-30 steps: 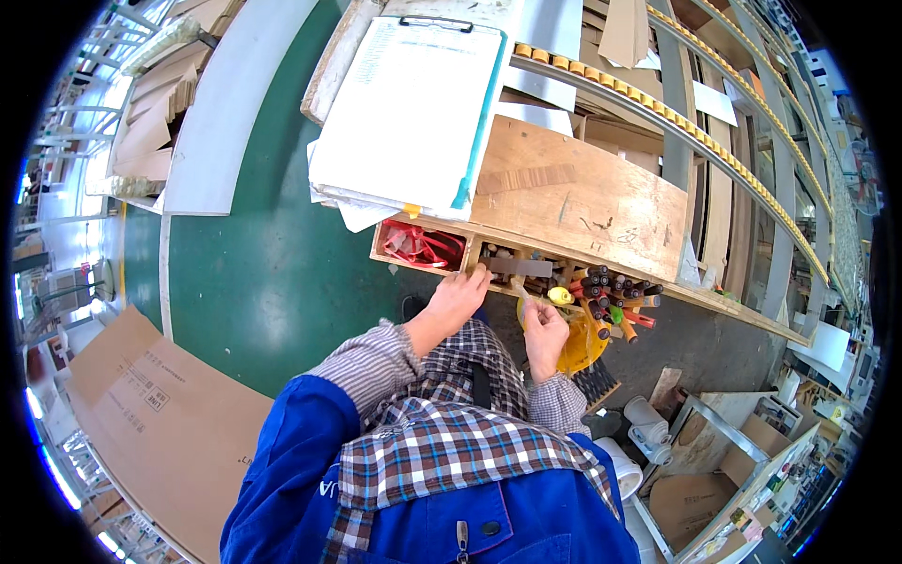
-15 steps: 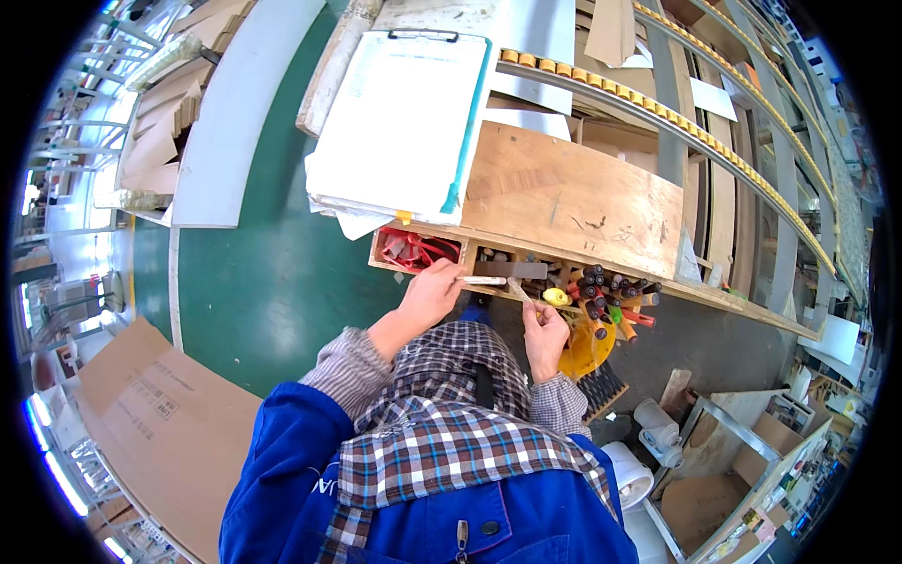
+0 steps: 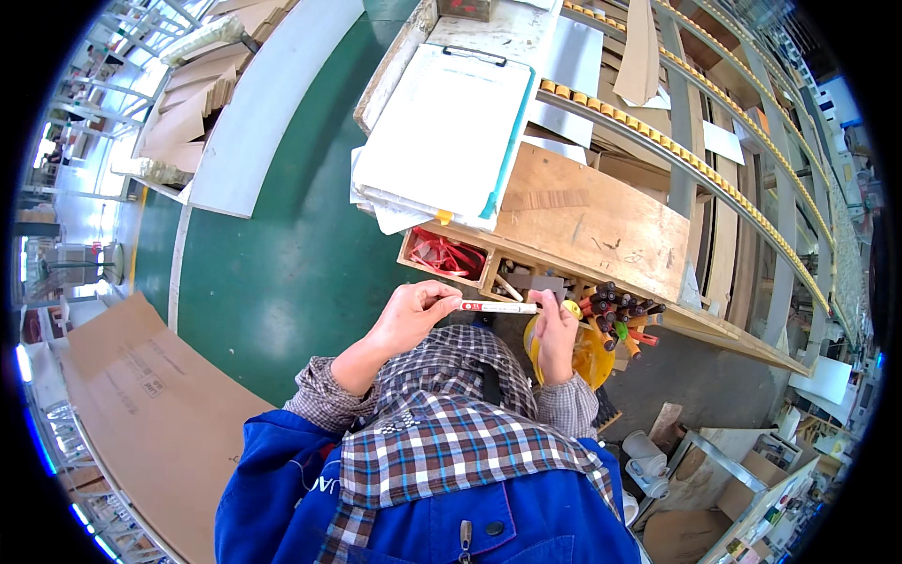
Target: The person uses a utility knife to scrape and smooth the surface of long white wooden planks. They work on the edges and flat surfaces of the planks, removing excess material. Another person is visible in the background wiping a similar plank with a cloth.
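A slim white marker [image 3: 498, 306] with a red band lies level between my two hands. Its left end is pinched between the thumb and fingers of my left hand [image 3: 406, 318]. Round its right, dark-tipped end close the fingers of my right hand [image 3: 556, 334]. Just beyond them is a wooden tray [image 3: 487, 278] with compartments along the bench edge. Red straps [image 3: 447, 256] fill its left compartment. A grey flat piece [image 3: 547, 285] lies in the one beside it. Close to my right fingers are a yellow round object [image 3: 571, 307] and a bunch of dark-ended tool handles [image 3: 611, 305].
A clipboard with papers [image 3: 442, 132] rests on the bench, left of a bare wooden board [image 3: 592, 211]. Roller rails [image 3: 676, 141] run off to the right. A yellow helmet-like object [image 3: 587, 352] hangs below the tools. Large cardboard [image 3: 150, 404] stands at left.
My right hand has risen from a small pale strip near the tray to the marker's right end. The marker has moved slightly toward me, and the view has shifted left.
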Tool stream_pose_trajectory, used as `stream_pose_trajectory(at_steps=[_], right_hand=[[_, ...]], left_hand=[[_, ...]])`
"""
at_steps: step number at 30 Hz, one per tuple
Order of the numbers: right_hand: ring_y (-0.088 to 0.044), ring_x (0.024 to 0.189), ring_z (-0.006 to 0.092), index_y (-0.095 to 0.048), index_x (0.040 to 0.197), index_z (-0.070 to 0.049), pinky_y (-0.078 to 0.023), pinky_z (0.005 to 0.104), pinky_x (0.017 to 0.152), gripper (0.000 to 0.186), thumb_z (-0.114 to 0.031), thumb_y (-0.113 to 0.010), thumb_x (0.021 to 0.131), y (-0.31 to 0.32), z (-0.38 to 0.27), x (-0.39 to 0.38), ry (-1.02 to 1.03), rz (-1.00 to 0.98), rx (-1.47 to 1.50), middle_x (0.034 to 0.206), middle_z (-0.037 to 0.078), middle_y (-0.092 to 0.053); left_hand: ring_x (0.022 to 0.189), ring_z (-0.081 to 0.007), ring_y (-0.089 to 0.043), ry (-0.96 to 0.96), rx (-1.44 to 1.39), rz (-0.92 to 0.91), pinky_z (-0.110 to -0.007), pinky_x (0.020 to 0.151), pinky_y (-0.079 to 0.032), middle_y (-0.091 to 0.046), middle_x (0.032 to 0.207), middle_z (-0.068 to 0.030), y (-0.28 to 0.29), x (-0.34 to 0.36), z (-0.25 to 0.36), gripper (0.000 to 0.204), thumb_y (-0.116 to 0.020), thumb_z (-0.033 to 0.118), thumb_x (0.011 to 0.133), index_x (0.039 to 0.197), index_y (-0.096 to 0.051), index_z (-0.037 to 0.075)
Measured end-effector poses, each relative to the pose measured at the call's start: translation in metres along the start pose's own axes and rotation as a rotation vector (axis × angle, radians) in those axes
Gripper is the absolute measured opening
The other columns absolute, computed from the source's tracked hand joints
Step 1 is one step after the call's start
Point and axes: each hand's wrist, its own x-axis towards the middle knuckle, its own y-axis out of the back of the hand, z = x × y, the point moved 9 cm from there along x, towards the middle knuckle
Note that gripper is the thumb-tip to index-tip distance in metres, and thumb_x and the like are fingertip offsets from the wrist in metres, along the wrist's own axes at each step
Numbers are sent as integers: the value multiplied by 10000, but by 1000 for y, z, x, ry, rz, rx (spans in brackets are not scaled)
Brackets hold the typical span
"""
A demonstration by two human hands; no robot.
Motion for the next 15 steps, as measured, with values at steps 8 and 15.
stream_pose_trajectory(at_steps=[8, 15], right_hand=[[-378, 438, 49, -590, 881, 12, -262, 191, 413, 192, -176, -553, 899, -42, -45, -70, -23, -176, 112, 520, -35, -434], [-304, 382, 65, -595, 859, -16, -230, 217, 382, 383, -342, -421, 963, -57, -35, -112, -231, -277, 278, 447, -23, -375]], left_hand=[[600, -50, -476, -88, -486, -85, -184, 552, -417, -626, 918, -56, -19, -23, 37, 271, -492, 102, 933, 1181, -526, -1], [845, -153, -607, -238, -650, -256, -289, 830, -491, -571, 1138, -143, -53, -43, 57, 386, -480, 37, 921, 1294, -391, -12]])
